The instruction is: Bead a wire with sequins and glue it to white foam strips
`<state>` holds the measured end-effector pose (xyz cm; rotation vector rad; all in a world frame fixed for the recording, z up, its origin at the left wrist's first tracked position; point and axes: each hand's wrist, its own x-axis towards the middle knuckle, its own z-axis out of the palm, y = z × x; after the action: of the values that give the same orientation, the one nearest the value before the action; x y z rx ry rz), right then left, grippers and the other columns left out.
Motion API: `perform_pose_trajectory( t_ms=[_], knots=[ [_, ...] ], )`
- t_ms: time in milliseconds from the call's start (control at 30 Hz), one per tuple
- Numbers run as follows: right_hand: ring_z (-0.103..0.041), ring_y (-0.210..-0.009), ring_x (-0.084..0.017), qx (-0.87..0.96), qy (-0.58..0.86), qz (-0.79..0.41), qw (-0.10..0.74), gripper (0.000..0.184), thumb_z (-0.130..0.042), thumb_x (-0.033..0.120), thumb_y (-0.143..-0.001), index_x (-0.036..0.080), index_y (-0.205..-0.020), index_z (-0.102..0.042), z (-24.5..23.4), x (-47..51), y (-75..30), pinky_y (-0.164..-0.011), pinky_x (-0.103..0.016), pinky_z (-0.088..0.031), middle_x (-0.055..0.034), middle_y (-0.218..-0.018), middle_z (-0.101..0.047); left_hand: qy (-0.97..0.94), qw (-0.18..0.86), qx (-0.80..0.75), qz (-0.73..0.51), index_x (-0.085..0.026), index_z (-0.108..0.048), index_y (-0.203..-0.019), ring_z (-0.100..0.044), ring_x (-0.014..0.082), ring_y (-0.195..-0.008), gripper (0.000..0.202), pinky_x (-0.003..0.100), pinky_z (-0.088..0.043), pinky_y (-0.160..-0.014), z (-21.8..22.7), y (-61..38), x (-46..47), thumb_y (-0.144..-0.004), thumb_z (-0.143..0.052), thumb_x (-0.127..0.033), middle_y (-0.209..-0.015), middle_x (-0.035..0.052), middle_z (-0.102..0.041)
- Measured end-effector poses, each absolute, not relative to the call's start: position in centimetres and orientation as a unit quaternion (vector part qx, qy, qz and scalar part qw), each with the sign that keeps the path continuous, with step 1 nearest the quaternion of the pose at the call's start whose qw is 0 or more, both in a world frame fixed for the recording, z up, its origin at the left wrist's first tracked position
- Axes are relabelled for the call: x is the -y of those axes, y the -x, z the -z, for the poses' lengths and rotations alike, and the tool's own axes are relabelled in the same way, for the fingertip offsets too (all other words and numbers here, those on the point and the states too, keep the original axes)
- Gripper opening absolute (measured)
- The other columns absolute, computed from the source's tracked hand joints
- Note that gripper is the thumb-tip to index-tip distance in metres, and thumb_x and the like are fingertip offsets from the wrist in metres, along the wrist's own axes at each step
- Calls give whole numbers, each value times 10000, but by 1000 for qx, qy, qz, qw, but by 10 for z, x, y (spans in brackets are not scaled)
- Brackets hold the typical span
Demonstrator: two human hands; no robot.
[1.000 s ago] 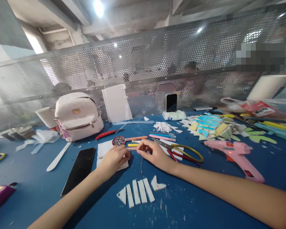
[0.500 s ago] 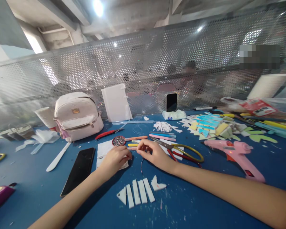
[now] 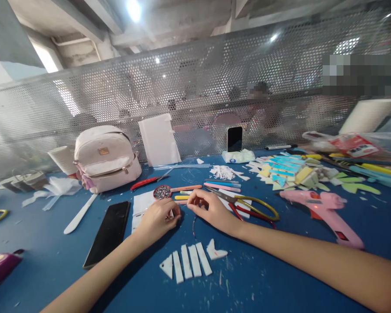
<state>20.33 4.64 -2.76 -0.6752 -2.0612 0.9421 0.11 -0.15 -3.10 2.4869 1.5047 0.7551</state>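
My left hand (image 3: 159, 217) is closed, thumb and fingers curled together above a white sheet (image 3: 139, 208). Whatever lies in that pinch is too small to make out. Just to the right, my right hand (image 3: 211, 211) pinches with its fingertips facing the left ones, a small gap between them. A thin dark thread (image 3: 193, 227) hangs from beneath the right fingers. Beyond the left hand stands a round red dish of small beads (image 3: 162, 192). In front lie white foam strips (image 3: 186, 261), a pointed foam piece (image 3: 167, 266) with a hole and a forked foam piece (image 3: 215, 251), arranged like a fish skeleton.
Scissors with yellow handles (image 3: 259, 208) lie beside my right wrist, several markers (image 3: 223, 185) behind them. A pink glue gun (image 3: 326, 213) rests at right, before coloured foam scraps (image 3: 286, 169). A black phone (image 3: 108, 232) and a pale backpack (image 3: 107, 158) are at left.
My left hand has turned, its thumb and fingers now rounded into a loop and lifted slightly. The right hand holds nearly the same pose.
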Motion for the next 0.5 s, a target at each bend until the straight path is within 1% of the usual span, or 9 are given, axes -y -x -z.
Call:
perform_pose_trajectory(
  t_ms=[133, 300, 400, 500],
  knots=[
    [-529, -669, -139, 802, 263, -375, 384, 59, -571, 187, -858, 195, -804, -595, 30, -48, -204, -585, -242, -391, 0, -770, -604, -805, 91, -502, -304, -194, -614, -784, -608, 181, -744, 105, 299, -471, -719, 34, -4, 6, -791, -578, -96, -778, 19, -665],
    [-509, -642, -136, 802, 258, -387, 376, 88, -557, 180, -862, 204, -822, -632, 31, -50, -204, -562, -246, -382, -5, -792, -622, -764, 129, -517, -364, -194, -617, -801, -611, 159, -717, 105, 285, -494, -704, 36, -8, 16, -821, -551, -116, -785, 18, -666],
    [-510, -643, -135, 797, 261, -398, 372, 98, -555, 176, -861, 210, -828, -641, 32, -51, -205, -559, -247, -388, -5, -806, -624, -720, 178, -527, -414, -204, -625, -777, -615, 166, -714, 112, 291, -499, -697, 36, -9, 21, -800, -557, -118, -770, 13, -669],
    [-509, -638, -131, 785, 265, -412, 378, 76, -577, 197, -860, 204, -807, -631, 34, -52, -205, -562, -249, -403, -6, -793, -605, -695, 201, -532, -439, -213, -621, -761, -602, 174, -708, 90, 302, -488, -683, 38, -8, 23, -792, -570, -146, -762, 14, -659]
  ],
)
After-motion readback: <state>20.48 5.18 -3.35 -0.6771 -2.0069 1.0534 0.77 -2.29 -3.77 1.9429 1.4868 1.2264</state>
